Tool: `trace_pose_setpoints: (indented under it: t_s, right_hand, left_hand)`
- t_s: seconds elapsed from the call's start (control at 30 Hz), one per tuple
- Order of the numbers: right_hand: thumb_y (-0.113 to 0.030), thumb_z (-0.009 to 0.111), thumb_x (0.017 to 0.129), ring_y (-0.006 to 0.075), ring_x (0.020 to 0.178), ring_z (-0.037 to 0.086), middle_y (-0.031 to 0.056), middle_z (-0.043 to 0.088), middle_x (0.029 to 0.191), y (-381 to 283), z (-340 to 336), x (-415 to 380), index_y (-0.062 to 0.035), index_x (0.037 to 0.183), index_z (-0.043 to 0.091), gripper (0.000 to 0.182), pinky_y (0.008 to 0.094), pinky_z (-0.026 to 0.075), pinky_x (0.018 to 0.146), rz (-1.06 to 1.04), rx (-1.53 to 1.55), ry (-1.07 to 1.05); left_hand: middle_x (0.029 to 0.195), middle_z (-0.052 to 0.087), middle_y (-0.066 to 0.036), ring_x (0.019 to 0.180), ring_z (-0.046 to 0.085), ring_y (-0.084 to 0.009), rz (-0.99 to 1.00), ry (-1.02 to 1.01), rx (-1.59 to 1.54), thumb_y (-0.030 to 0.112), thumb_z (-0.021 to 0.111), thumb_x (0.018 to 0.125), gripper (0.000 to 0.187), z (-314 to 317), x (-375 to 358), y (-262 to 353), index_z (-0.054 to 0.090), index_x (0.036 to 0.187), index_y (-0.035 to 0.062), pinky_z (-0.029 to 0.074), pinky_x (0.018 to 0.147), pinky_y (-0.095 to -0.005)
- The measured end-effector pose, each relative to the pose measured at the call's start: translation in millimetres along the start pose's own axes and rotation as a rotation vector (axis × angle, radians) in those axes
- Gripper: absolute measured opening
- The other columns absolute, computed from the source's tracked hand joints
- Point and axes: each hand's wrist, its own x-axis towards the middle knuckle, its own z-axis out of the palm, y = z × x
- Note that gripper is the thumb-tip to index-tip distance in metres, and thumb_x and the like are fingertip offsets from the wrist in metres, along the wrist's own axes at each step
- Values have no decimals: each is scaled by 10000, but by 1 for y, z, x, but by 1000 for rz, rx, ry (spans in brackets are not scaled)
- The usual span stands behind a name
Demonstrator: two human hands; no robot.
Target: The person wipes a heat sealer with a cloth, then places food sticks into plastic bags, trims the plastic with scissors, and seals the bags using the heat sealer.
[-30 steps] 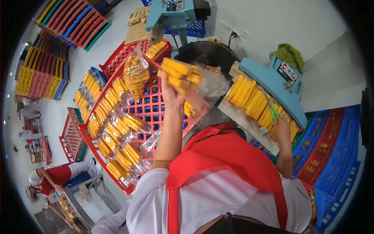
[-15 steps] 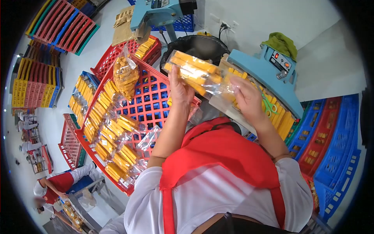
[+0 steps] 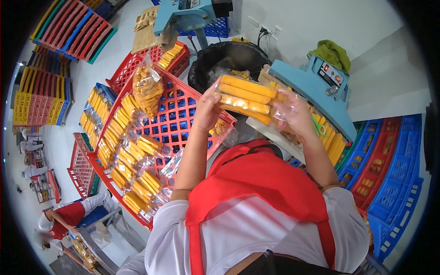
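Note:
A clear plastic bag of yellow stick-shaped snacks [image 3: 247, 95] is held up between my two hands, nearly level. My left hand [image 3: 208, 111] grips its left end, thumb and fingers closed on the film. At the other end, my right hand [image 3: 295, 114] pinches the loose plastic. Just past that hand, green-handled scissors [image 3: 319, 127] lie on more yellow sticks [image 3: 337, 145] beside the light-blue sealing machine [image 3: 302, 94]. To the left, filled bags [image 3: 137, 153] lie in rows on a red crate [image 3: 188, 90], together with a larger bag of broken pieces [image 3: 147, 89].
A black-lined bin [image 3: 206, 64] stands beyond my hands, near another blue machine [image 3: 185, 18]. Blue crates [image 3: 389, 192] are stacked at right, and colourful crates [image 3: 43, 98] at far left. A co-worker in a red apron [image 3: 68, 215] handles packs at lower left.
The bag has come down and to the right, turning from a slant to nearly level. My left hand has shifted lower with it, and more of the bin now shows.

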Motion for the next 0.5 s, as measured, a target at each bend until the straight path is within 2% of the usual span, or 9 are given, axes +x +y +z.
trace_pose_setpoints:
  t_s: [0.03, 0.07, 0.13, 0.27, 0.33, 0.47, 0.5]
  right_hand:
    - [-97, 596, 769, 52, 441, 432, 12, 509, 562, 3, -2, 0, -40, 1163, 457, 422, 201, 336, 403, -11, -141, 116]
    - [-97, 596, 769, 52, 441, 432, 12, 509, 562, 6, -4, 0, -40, 1163, 457, 422, 201, 336, 403, -7, -142, 118]
    - [-112, 610, 764, 46, 465, 447, -2, 511, 555, 13, -9, 2, -29, 1096, 514, 356, 212, 344, 413, -144, -247, 188]
    - [-113, 611, 763, 44, 498, 462, 2, 539, 592, 16, -20, 2, -27, 1094, 520, 353, 205, 357, 441, -147, -234, 200]
    - [-117, 612, 764, 44, 520, 467, 8, 561, 627, 19, -28, 5, -39, 1088, 536, 342, 196, 363, 471, -133, -279, 253]
    - [-116, 595, 776, 46, 450, 434, 3, 512, 565, 29, -43, 4, -41, 1099, 528, 339, 179, 332, 398, -117, -425, 310]
    - [-112, 589, 779, 44, 475, 443, 3, 523, 587, 36, -50, 3, -35, 1098, 527, 334, 177, 346, 421, -225, -439, 331]
  left_hand:
    - [1221, 422, -120, 1106, 440, -213, -44, -2, -7, 154, 489, 792, 537, 2, -1, -1, 300, 1261, -27, 351, 929, -328]
    - [1210, 435, -113, 1093, 452, -202, -88, -3, -15, 140, 482, 811, 506, 5, -3, -1, 311, 1260, -21, 357, 923, -320]
    - [1193, 449, -95, 1064, 471, -183, -63, 29, 50, 107, 473, 837, 464, 15, -4, -10, 322, 1264, 3, 383, 894, -309]
    - [1176, 459, -76, 1005, 506, -164, -139, 66, 108, 99, 492, 834, 498, 19, -6, -22, 296, 1289, 47, 421, 840, -290]
    - [1233, 402, -104, 1092, 449, -226, -145, 92, 106, 160, 474, 835, 532, 26, -5, -27, 246, 1301, 40, 380, 895, -373]
    - [1231, 399, -114, 1076, 459, -238, -221, 151, 94, 195, 455, 843, 547, 26, 10, -35, 210, 1315, 65, 401, 862, -393]
    - [1146, 462, -105, 976, 512, -212, -212, 199, 63, 185, 458, 843, 538, 23, 16, -38, 222, 1316, 82, 441, 779, -363]
